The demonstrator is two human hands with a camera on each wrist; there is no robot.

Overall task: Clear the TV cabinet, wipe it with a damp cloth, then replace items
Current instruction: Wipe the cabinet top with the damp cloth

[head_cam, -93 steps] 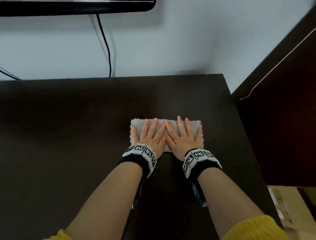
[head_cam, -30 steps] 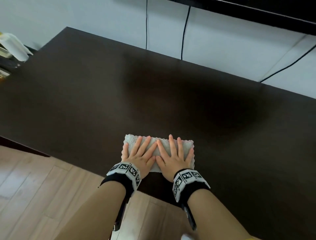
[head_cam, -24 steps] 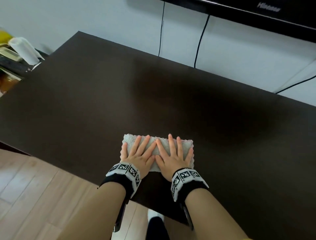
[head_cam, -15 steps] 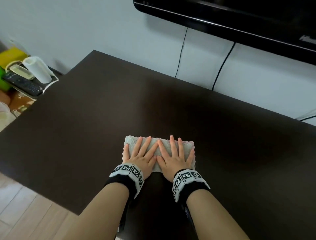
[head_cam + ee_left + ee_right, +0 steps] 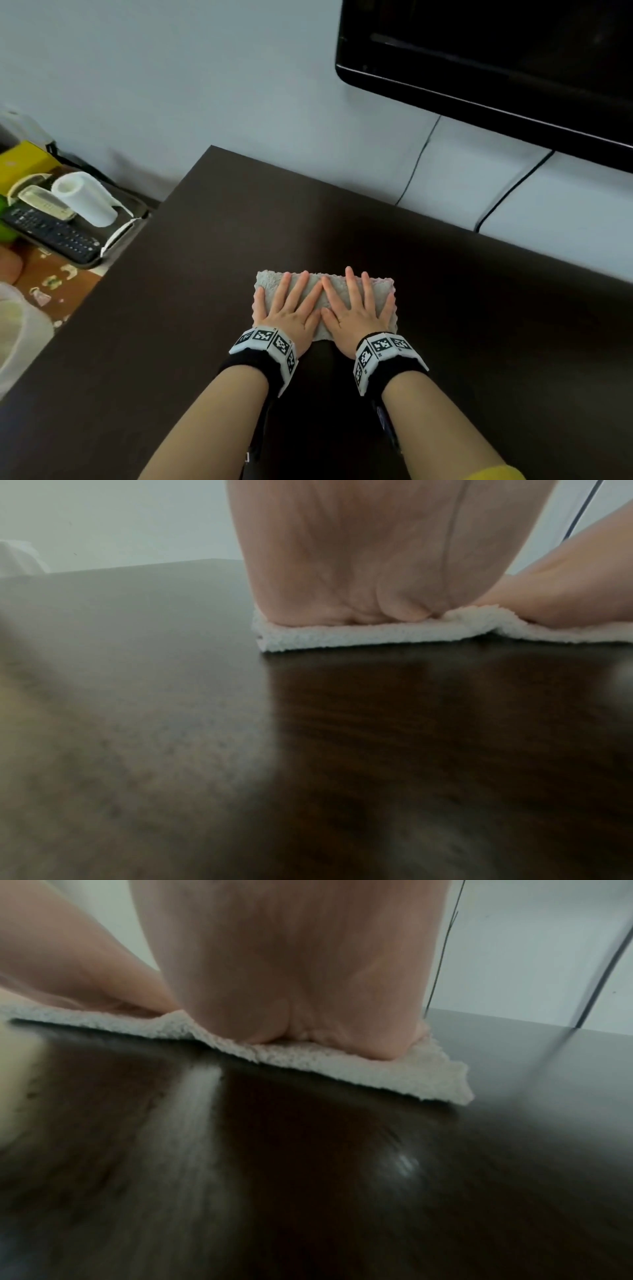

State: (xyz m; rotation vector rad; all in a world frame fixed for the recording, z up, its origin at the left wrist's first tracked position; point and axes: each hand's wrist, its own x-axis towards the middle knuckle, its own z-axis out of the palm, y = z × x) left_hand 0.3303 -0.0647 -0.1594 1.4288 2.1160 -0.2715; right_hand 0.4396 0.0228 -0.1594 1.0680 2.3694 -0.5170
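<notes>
both hands lie flat, side by side, on a folded pale cloth that sits on the dark top of the tv cabinet, roughly at its middle between the near edge and the wall. the left hand covers the left half of the cloth, fingers straight and spread a little, thumb toward the other hand. the right hand covers the right half in the same way, fingers straight, pressing down and gripping nothing. the two thumbs almost touch. the wrist views show each palm heel bearing on the cloth's near edge, which is fluffy and puckers up slightly between the hands. each wrist wears a black band with white patterned tags.

beyond the left end of the cabinet, well apart from the cloth, a tray holds a black remote, a white roll lying tilted, and a small clear box. a yellow box stands just behind them. a black tv hangs on the wall at the far right, with two thin cables running down behind the cabinet.
</notes>
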